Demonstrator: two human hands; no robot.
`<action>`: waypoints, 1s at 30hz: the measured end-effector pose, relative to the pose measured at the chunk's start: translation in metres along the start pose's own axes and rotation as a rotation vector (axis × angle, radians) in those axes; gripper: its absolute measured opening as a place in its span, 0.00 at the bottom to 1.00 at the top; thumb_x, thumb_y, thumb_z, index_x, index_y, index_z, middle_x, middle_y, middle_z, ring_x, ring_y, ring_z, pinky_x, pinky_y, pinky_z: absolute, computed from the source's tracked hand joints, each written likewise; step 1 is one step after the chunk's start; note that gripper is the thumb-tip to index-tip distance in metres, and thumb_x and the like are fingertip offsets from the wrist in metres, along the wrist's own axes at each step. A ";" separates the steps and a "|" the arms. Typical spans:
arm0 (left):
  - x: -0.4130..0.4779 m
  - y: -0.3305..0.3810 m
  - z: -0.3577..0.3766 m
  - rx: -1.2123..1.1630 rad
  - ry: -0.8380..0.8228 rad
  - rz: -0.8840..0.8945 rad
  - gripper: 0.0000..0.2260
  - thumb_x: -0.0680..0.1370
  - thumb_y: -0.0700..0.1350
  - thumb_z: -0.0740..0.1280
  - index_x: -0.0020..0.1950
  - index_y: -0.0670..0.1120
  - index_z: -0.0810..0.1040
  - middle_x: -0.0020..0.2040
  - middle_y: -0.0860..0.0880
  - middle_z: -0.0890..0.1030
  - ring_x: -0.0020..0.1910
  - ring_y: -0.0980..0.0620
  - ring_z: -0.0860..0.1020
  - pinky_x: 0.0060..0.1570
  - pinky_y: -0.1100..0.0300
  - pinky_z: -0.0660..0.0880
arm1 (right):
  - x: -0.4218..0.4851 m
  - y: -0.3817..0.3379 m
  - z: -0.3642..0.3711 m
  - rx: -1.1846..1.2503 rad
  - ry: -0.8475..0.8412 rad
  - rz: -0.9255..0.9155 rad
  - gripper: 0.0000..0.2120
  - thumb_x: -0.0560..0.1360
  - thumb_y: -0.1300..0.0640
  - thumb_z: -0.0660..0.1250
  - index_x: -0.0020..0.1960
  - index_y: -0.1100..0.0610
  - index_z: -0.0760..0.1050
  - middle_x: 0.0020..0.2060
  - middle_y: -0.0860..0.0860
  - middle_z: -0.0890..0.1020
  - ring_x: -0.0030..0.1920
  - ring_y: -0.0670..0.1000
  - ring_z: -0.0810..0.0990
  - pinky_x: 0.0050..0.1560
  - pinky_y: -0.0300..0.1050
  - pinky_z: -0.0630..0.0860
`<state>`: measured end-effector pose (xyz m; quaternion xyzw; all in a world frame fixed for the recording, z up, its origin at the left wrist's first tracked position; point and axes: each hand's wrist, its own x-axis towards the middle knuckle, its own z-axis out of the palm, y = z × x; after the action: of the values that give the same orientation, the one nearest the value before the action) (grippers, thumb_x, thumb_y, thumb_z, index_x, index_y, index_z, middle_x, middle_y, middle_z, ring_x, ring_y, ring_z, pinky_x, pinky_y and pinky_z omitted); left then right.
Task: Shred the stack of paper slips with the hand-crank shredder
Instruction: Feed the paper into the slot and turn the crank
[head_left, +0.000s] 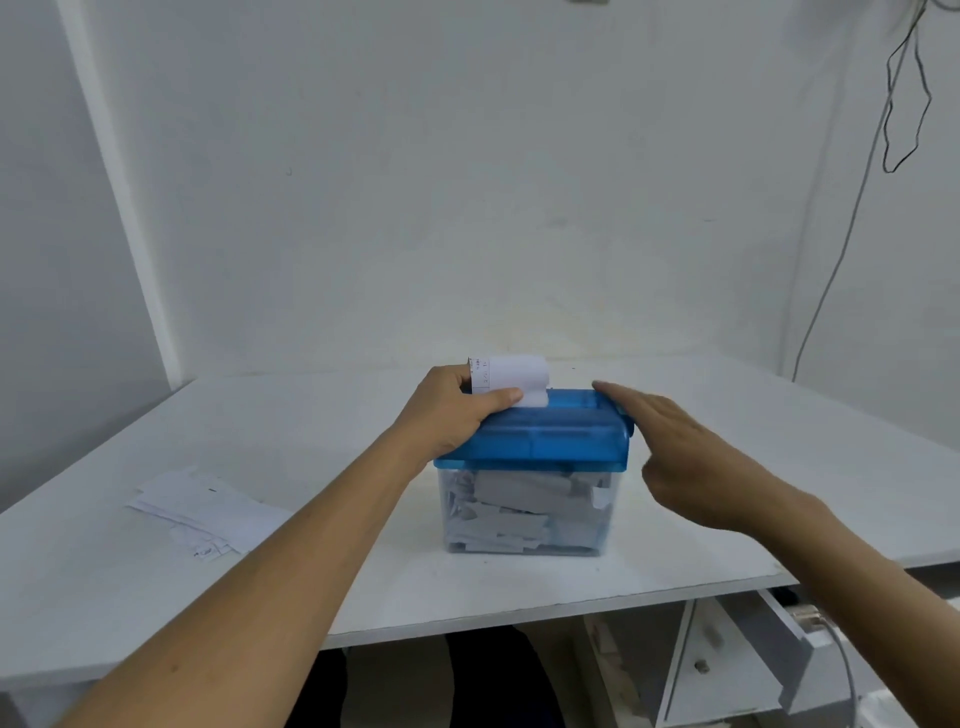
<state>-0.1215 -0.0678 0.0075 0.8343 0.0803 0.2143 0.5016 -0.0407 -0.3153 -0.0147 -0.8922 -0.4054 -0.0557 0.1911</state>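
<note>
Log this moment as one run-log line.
left hand: holds paper slip upright at shredder slot | right hand: open, by shredder's right end | clear bin: shreds inside | slip stack: on table, left

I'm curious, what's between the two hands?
Head view: the blue plastic shredder top lies between the right hand and the left hand pinching a white paper slip.

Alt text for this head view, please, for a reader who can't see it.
A person's left hand pinches a paper slip upright at the top of a blue-lidded shredder, while the open right hand reaches over the lid's right end. Its clear bin holds shreds; a pile of slips lies on the white table to the left.
</note>
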 end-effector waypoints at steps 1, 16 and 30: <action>-0.001 0.000 0.000 0.000 0.000 -0.001 0.19 0.77 0.50 0.73 0.67 0.47 0.79 0.55 0.54 0.81 0.48 0.59 0.77 0.44 0.71 0.73 | 0.002 0.005 0.003 -0.025 -0.007 0.009 0.42 0.78 0.69 0.61 0.81 0.42 0.45 0.79 0.42 0.56 0.77 0.45 0.55 0.76 0.46 0.59; -0.005 -0.003 0.004 0.083 0.040 0.004 0.27 0.65 0.66 0.77 0.58 0.54 0.82 0.53 0.55 0.84 0.52 0.54 0.81 0.50 0.60 0.79 | 0.005 0.009 0.061 0.031 0.097 0.096 0.09 0.79 0.55 0.67 0.58 0.52 0.70 0.43 0.38 0.75 0.40 0.44 0.77 0.40 0.32 0.74; -0.007 0.011 -0.004 0.251 -0.144 -0.014 0.28 0.57 0.69 0.77 0.51 0.56 0.80 0.48 0.58 0.82 0.48 0.57 0.80 0.48 0.59 0.79 | 0.002 -0.039 -0.059 0.060 -0.448 0.338 0.20 0.77 0.48 0.71 0.33 0.59 0.72 0.22 0.49 0.73 0.22 0.46 0.71 0.33 0.42 0.78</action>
<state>-0.1305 -0.0723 0.0171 0.9031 0.0760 0.1385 0.3992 -0.0654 -0.3132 0.0517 -0.9312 -0.2843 0.1878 0.1297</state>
